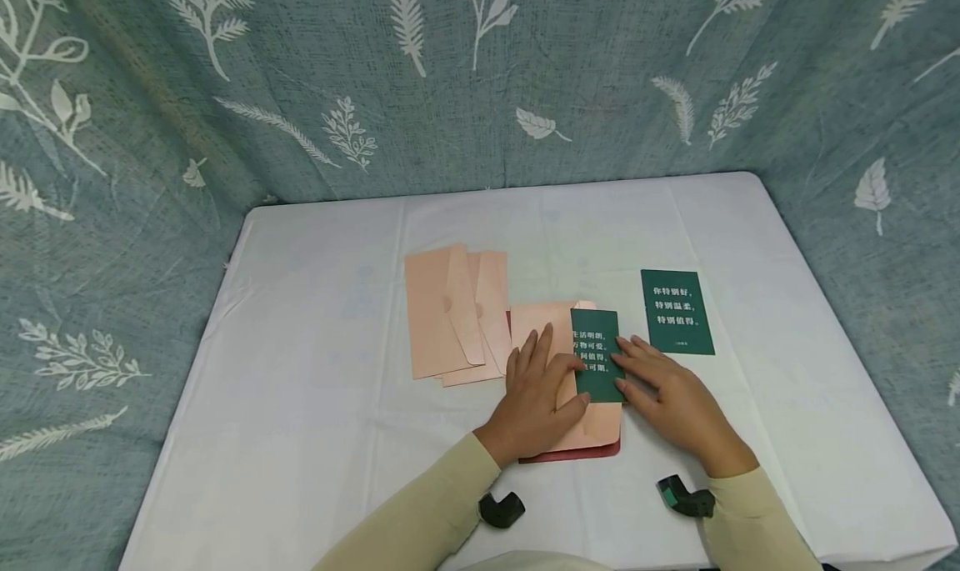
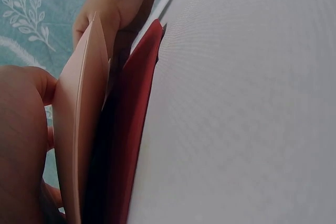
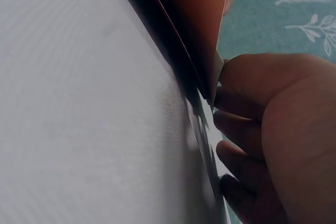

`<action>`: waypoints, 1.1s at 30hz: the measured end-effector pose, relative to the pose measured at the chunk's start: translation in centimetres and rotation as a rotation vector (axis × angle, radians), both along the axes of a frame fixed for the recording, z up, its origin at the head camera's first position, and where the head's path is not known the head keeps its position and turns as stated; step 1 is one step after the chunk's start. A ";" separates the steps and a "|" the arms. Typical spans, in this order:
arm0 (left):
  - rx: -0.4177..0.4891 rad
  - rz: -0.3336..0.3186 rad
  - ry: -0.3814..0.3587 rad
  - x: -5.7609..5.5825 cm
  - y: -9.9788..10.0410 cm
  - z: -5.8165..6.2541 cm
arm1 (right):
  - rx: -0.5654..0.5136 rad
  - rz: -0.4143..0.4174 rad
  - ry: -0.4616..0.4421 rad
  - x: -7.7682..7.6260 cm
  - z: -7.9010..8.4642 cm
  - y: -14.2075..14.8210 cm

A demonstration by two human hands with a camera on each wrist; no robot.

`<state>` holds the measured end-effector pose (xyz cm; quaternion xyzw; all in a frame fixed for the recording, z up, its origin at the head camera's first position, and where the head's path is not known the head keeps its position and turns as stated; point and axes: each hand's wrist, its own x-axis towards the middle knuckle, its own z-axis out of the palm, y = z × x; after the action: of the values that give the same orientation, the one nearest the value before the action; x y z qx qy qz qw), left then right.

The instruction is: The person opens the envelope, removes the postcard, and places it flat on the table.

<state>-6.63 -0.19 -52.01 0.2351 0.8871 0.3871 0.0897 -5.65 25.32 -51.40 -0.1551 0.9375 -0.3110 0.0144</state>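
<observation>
A dark green card with white printed characters lies partly inside a peach envelope. The envelope's edge cuts off the left side of its text. My left hand rests on the envelope with fingers spread, its index finger and thumb reaching the card's left side. At the card's right edge, the fingertips of my right hand touch it with fingers extended. Below the envelope, a flat red item shows along the near edge; the left wrist view shows its red side under the lifted envelope.
Two more peach envelopes overlap to the left. A second green card lies flat to the right. Everything is on a white-covered table, with a leaf-patterned teal cloth hanging behind and at the sides.
</observation>
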 end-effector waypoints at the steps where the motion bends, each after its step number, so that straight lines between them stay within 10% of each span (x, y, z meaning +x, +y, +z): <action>1: 0.002 0.000 -0.001 0.0 0.0 0.0 | -0.001 0.001 0.006 0.0 0.0 0.0; 15: 0.005 0.002 0.000 0.0 0.0 -0.1 | -0.348 -0.124 0.132 0.1 0.9 -0.1; 23: 0.017 0.006 -0.008 0.0 0.0 -0.1 | -0.746 -0.261 -0.238 -0.1 1.7 0.2; 33: 0.015 0.006 -0.012 0.1 0.0 -0.1 | -0.865 -0.351 -0.512 -0.9 1.8 -0.6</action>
<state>-6.56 -0.22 -52.10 0.2310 0.8842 0.3954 0.0920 -6.51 24.70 -49.59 0.0932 0.7021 -0.6948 0.1251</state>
